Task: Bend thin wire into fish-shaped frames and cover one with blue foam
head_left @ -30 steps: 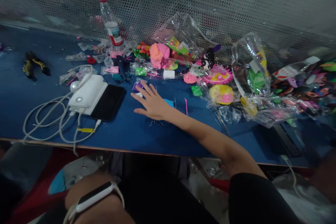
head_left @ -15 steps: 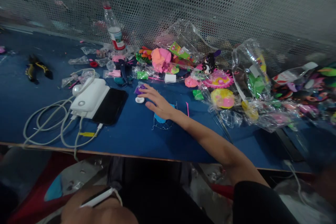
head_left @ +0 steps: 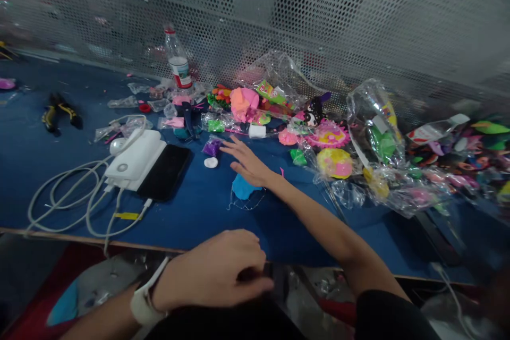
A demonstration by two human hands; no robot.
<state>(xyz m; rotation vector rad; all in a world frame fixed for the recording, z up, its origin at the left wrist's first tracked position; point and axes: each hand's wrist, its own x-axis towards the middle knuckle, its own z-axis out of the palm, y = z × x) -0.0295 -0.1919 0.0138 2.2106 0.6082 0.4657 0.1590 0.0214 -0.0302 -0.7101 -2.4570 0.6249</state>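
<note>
My right hand reaches over the table with fingers stretched and spread, holding nothing. Its fingertips are just right of a purple clay lump in clear wrap. A small white clay disc lies in front of that lump. Partly under my right hand is a flat blue clay piece, with a thin clear sheet with an outlined edge around it. My left hand, with a white band at the wrist, is in the air before the table's front edge. Its thumb points right; the bent fingers are blurred and mostly hidden.
On the left are a white power bank with looped cables, a black phone and pliers. A bottle stands by the perforated metal panel. Colourful clay pieces and plastic bags crowd the back and right.
My left hand has risen from the lower left toward the middle. My right hand has drawn slightly right, off the purple lump, and more of the blue clay shows. The view has tilted up slightly.
</note>
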